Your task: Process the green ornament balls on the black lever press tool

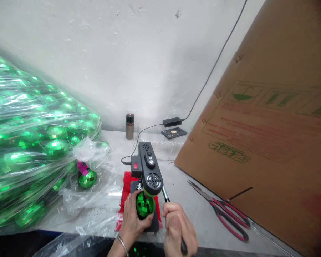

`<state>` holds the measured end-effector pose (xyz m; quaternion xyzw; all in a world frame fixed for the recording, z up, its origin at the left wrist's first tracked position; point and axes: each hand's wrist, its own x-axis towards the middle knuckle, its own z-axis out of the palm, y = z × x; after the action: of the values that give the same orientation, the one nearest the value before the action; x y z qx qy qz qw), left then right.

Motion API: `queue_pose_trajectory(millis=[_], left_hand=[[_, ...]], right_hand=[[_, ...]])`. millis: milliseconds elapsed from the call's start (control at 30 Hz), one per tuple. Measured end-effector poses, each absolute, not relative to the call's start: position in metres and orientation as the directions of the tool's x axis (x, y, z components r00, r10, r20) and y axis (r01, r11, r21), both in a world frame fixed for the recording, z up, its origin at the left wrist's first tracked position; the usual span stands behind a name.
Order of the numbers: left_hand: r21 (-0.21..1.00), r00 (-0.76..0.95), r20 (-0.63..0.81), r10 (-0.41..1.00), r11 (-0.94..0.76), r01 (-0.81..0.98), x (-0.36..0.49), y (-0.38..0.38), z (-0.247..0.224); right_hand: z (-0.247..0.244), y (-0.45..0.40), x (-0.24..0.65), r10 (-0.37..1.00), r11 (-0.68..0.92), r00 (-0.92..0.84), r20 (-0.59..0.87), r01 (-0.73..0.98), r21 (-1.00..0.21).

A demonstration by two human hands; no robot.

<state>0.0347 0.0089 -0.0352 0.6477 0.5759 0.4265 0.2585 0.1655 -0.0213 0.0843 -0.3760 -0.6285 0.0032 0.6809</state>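
A small black bench drill press point(147, 167) stands on a red cloth point(126, 189) near the table's front edge. My left hand point(132, 219) grips a shiny green faceted ball point(144, 205) and holds it under the press head. My right hand point(178, 228) is closed around the press's lever handle point(166, 196), just right of the ball.
A big clear plastic bag of green balls point(29, 153) fills the left side, with one loose ball point(87, 178) at its mouth. Red-handled scissors point(224, 214) lie to the right, beside a leaning cardboard sheet point(267, 125). A small canister point(130, 125), power adapter point(172, 122) and remote point(173, 132) sit by the wall.
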Motion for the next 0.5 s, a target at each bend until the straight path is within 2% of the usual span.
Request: queue_pose_trajectory(millis=[133,400,500], left_hand=[[0.837,-0.006,0.235,0.972,-0.2,0.509,0.035,0.009,-0.038],[0.882,-0.022,0.213,0.977,-0.182,0.434,0.033,0.009,-0.041],[0.916,-0.088,0.192,0.978,-0.146,0.373,0.035,0.007,-0.043]], right_hand=[[0.079,-0.023,0.165,0.446,0.727,0.161,0.881,0.509,-0.461],[0.137,-0.017,0.166,0.547,0.718,0.197,0.814,0.389,-0.577],[0.148,-0.017,0.166,0.568,0.707,0.201,0.798,0.378,-0.598]])
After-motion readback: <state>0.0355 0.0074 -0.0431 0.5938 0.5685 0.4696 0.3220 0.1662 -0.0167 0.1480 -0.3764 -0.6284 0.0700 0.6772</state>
